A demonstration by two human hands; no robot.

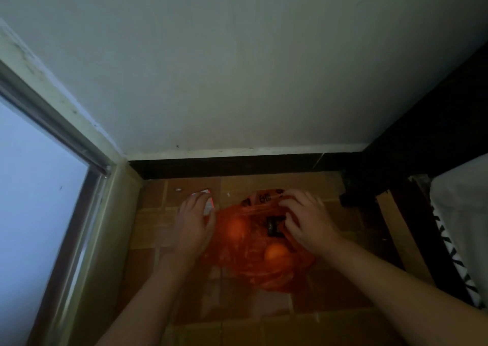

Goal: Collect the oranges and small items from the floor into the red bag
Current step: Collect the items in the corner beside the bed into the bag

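A red plastic bag [253, 269] lies on the tiled floor near the wall. Two oranges show through it, one [235, 228] on the left and one [276, 252] lower right. A small dark packet [274, 226] sits in the bag's mouth. My right hand [306, 220] pinches the bag's upper rim beside that packet. My left hand [194, 222] lies over a white and red packet [208, 203] on the floor just left of the bag, fingers curved around it.
A white wall with a black skirting [237, 164] closes the far side. A window frame [87, 187] runs along the left. Dark furniture [422, 160] and a white patterned cloth [462, 226] stand on the right. Brown floor tiles [237, 319] stretch toward me.
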